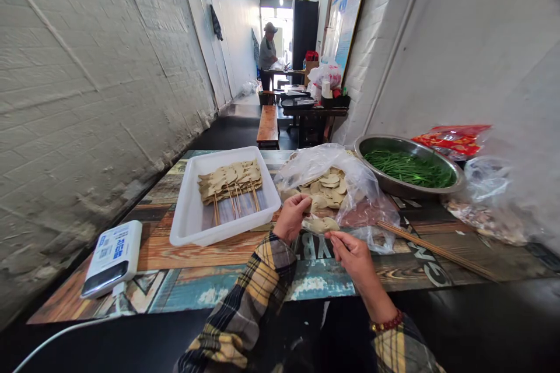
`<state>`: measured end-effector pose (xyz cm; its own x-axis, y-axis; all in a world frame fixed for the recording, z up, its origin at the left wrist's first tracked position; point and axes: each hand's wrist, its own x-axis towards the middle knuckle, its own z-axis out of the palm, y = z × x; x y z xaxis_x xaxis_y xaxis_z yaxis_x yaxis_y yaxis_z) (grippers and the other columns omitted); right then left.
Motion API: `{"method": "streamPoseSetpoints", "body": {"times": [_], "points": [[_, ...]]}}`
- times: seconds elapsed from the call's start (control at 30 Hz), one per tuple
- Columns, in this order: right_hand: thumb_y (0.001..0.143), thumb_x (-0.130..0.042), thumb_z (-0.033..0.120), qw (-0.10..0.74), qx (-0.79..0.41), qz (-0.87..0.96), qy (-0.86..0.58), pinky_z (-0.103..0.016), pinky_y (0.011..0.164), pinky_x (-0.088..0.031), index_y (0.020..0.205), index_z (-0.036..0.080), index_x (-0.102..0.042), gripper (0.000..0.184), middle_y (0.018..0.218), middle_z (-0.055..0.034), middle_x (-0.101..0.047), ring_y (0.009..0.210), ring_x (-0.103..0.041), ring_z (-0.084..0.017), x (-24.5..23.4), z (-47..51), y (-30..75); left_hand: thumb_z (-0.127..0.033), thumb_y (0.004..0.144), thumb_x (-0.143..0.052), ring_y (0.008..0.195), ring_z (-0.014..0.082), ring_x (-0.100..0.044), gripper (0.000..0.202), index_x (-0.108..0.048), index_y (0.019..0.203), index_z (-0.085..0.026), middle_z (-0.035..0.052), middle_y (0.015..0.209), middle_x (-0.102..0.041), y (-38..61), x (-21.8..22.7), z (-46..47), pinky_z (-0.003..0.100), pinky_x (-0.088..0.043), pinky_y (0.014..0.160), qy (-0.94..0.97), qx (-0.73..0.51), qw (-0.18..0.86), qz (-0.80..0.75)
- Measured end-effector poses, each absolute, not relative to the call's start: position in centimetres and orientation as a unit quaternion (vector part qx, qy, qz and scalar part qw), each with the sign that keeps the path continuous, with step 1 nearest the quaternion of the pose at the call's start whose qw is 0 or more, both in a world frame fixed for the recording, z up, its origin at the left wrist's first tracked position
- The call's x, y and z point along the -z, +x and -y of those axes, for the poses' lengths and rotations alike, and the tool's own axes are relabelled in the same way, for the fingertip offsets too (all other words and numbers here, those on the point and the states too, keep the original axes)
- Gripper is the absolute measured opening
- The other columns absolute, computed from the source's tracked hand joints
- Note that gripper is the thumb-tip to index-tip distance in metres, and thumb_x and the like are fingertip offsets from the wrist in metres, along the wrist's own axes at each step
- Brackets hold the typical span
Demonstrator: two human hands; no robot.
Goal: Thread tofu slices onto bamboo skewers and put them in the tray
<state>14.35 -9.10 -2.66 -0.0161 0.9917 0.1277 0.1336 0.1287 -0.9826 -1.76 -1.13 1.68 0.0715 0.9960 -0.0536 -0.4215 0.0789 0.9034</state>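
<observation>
My left hand (292, 217) is closed, pinching a thin beige slice at its fingertips. Right in front of it, my right hand (353, 253) pinches the near end of a skewer with beige slices (321, 224); the stick itself is mostly hidden. Just beyond both hands, a pile of loose beige slices (329, 186) lies in an opened clear plastic bag (367, 195). Left of them, a white plastic tray (186, 218) holds stacked skewered slices (230, 180), their sticks pointing toward me. A bundle of bamboo skewers (437, 249) rests on the table to the right.
A steel basin (431, 189) of green chives stands at the back right, beside a red package (455, 139) and plastic bags (487, 210). A white device (112, 259) with a cable sits at the left table edge. Farther off, another person (268, 52) stands at a table.
</observation>
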Motion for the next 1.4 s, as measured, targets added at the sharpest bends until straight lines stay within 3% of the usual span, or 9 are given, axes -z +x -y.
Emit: {"method": "streamPoseSetpoints", "body": {"times": [0.17,0.73,0.97,1.13,1.4], "points": [[0.085,-0.057,0.051,0.493,-0.425,0.567,-0.505,-0.02,0.038,-0.026,0.098,0.013,-0.075,0.044,0.045,0.0041,-0.047,0.04,-0.037,-0.009,3.1,9.0,14.5,-0.034,0.065,-0.068,0.049,0.0059,-0.032,0.022,-0.061,0.069,-0.014,-0.006,0.052,-0.042,-1.7,-1.7,1.0,0.021,-0.024,0.049,0.436,-0.566,0.584,-0.385],[0.083,-0.057,0.053,0.49,-0.429,0.561,-0.511,-0.02,0.037,-0.026,0.093,0.011,-0.073,0.046,0.044,0.0043,-0.047,0.039,-0.037,-0.009,2.6,8.9,14.3,-0.033,0.07,-0.063,0.05,0.0077,-0.037,0.021,-0.061,0.06,-0.014,-0.0031,0.052,-0.047,-1.8,-1.2,0.9,0.022,-0.027,0.05,0.516,-0.528,0.525,-0.422],[0.082,-0.059,0.055,0.505,-0.459,0.527,-0.506,-0.02,0.037,-0.025,0.09,0.011,-0.071,0.046,0.042,0.0057,-0.046,0.037,-0.035,-0.008,2.6,8.7,14.2,-0.039,0.066,-0.072,0.051,0.0074,-0.04,0.027,-0.063,0.063,-0.014,-0.0026,0.054,-0.049,-1.2,-1.1,1.2,0.021,-0.031,0.05,0.482,-0.511,0.587,-0.403],[0.08,-0.06,0.056,0.515,-0.494,0.495,-0.495,-0.019,0.036,-0.024,0.093,0.012,-0.07,0.047,0.043,0.007,-0.045,0.036,-0.033,-0.007,2.6,8.6,14.4,-0.046,0.066,-0.076,0.064,0.0098,-0.053,0.039,-0.069,0.089,-0.015,0.0024,0.078,-0.063,-1.2,-1.2,1.4,0.021,-0.038,0.056,0.424,-0.503,0.663,-0.358],[0.079,-0.062,0.056,0.514,-0.514,0.482,-0.489,-0.018,0.036,-0.024,0.092,0.012,-0.069,0.047,0.043,0.0079,-0.044,0.037,-0.033,-0.007,2.1,8.7,14.5,-0.036,0.055,-0.087,0.063,0.0099,-0.056,0.038,-0.066,0.077,-0.013,0.0012,0.071,-0.064,-0.8,-1.1,1.6,0.022,-0.042,0.062,0.383,-0.489,0.722,-0.305]]}}
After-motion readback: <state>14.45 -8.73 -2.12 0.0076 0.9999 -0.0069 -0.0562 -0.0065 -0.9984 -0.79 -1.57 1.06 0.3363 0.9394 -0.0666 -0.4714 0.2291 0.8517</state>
